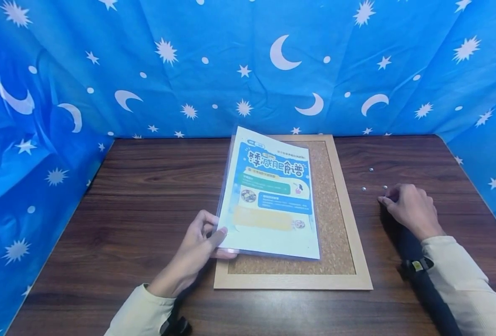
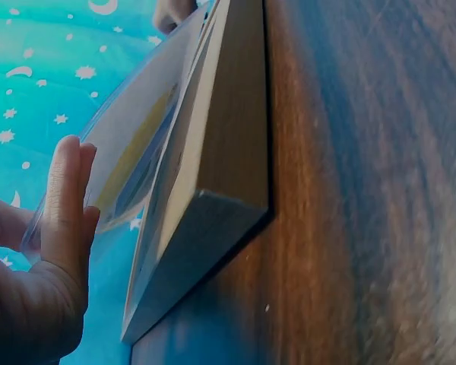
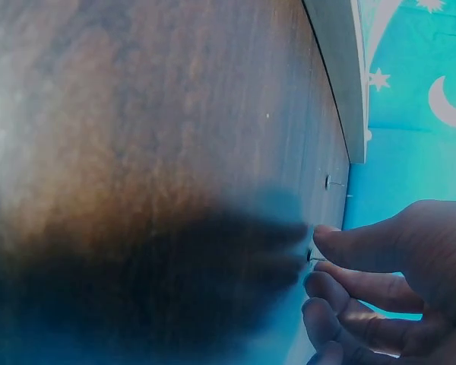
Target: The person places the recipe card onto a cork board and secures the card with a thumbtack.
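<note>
My left hand (image 1: 195, 245) grips the lower left edge of a laminated sheet (image 1: 269, 240), thumb on the printed face and fingers behind. The sheet has blue, green and yellow panels and large Chinese characters. It tilts over a wood-framed corkboard (image 1: 334, 219), overlapping its left part; the left wrist view shows a gap between the sheet (image 2: 140, 141) and the frame (image 2: 228, 114). My right hand (image 1: 414, 210) is low on the table right of the board. Its thumb and forefinger stand a little apart beside a thumbtack (image 3: 310, 255) with its pin up.
More thumbtacks lie near the right hand, one farther back (image 1: 371, 169) and one to its left (image 1: 363, 189). The dark wood table (image 1: 147, 186) meets a blue curtain (image 1: 223, 84) with white moons and stars at the back and sides.
</note>
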The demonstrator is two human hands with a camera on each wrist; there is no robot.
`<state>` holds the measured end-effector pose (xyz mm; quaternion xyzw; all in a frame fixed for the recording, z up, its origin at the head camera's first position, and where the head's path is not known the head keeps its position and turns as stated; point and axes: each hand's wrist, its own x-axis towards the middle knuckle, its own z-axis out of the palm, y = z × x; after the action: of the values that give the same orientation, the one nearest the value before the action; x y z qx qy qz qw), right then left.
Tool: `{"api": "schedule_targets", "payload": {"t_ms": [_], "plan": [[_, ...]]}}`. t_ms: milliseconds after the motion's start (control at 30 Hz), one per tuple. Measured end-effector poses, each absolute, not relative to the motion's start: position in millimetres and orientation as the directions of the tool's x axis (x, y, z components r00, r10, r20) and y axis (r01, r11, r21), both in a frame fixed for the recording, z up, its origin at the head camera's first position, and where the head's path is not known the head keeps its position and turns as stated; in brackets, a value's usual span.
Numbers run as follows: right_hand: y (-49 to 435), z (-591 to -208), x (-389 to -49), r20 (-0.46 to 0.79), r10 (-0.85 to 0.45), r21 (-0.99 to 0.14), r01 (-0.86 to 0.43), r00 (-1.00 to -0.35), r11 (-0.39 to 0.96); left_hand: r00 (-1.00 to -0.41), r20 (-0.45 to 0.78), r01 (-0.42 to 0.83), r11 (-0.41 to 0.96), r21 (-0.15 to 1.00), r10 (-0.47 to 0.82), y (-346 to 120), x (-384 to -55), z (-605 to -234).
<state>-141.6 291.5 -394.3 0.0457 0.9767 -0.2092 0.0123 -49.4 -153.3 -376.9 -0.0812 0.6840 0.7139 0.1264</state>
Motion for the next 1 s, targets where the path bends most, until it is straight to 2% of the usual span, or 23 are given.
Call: {"api": "schedule_targets", "payload": {"t_ms": [467, 1000], "plan": [[292, -395, -144, -0.035, 0.068, -0.405, 0.077, -0.997, 0.911, -0.934, -0.321, -0.317, 0.046, 0.947, 0.160, -143, -47, -379], [275, -381, -149, 0.072, -0.013, -0.422, -0.043, -0.997, 0.906, -0.929, -0.335, -0.258, 0.370, 0.892, 0.159, -146, -56, -381]]}}
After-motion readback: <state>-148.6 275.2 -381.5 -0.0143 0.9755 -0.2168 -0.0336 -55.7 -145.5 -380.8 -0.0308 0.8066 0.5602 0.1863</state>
